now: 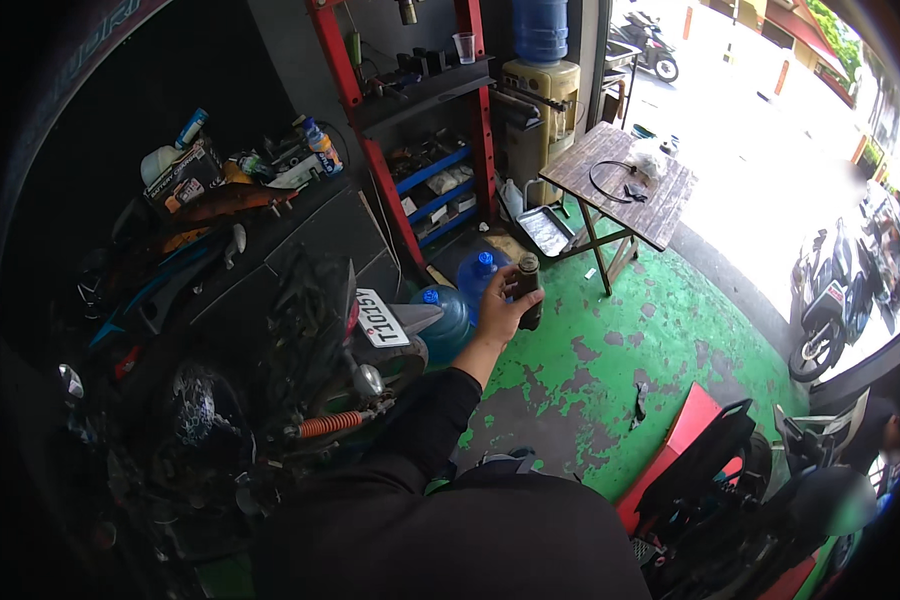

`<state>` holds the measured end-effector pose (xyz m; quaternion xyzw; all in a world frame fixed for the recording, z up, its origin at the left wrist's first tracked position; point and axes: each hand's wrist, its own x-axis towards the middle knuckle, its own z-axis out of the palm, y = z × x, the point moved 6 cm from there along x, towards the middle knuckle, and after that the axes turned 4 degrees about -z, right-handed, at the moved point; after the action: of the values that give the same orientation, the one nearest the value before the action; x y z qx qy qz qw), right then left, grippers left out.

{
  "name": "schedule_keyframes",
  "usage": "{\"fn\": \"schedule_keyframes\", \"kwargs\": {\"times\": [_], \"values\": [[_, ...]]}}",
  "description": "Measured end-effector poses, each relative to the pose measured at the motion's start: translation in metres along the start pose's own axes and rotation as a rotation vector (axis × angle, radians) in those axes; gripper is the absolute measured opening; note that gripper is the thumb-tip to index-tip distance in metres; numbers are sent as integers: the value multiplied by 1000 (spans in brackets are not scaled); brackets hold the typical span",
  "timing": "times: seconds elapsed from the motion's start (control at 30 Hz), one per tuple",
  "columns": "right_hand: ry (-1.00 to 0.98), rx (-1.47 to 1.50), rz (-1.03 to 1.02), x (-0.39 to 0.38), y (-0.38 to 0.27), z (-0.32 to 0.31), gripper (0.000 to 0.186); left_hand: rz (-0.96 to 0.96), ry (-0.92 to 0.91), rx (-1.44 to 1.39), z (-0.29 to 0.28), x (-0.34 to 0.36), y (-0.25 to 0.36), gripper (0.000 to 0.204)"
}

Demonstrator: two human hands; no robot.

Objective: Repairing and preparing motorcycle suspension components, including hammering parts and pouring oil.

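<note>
My left hand reaches forward from a black sleeve, with its fingers wrapped round a small dark bottle. The bottle stands nearly upright in the grip; its neck rises above my fingers and seems to have no cap. Just behind and to the left of the hand are two large blue water jugs, one farther off and one nearer. A parked motorcycle with a white number plate and an orange shock spring is to the left of my forearm. My right hand is out of view.
A folding wooden table holds a black cable loop and a plastic bag. Behind it stands a water dispenser. A red metal frame carries shelves of parts. A red ramp and dark motorcycle parts lie right. The green floor is peeling.
</note>
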<state>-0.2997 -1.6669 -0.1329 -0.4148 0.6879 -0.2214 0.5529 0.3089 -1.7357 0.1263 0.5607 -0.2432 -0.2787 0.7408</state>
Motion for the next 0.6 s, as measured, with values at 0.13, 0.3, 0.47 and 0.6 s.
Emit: {"fn": "schedule_keyframes", "kwargs": {"times": [0.13,0.3,0.47,0.6], "values": [[-34,-24,-28,101,-74,-12,43,107,50,-44,36,102,-12,54],[-55,-25,19,207,-115,-22,42,137,83,-68,75,208,-36,53],[-65,-43,-103,336,-227,-28,43,153,155,-64,114,301,-51,52],[-150,-149,-296,431,-369,-4,43,161,223,-80,125,366,-52,52]]}}
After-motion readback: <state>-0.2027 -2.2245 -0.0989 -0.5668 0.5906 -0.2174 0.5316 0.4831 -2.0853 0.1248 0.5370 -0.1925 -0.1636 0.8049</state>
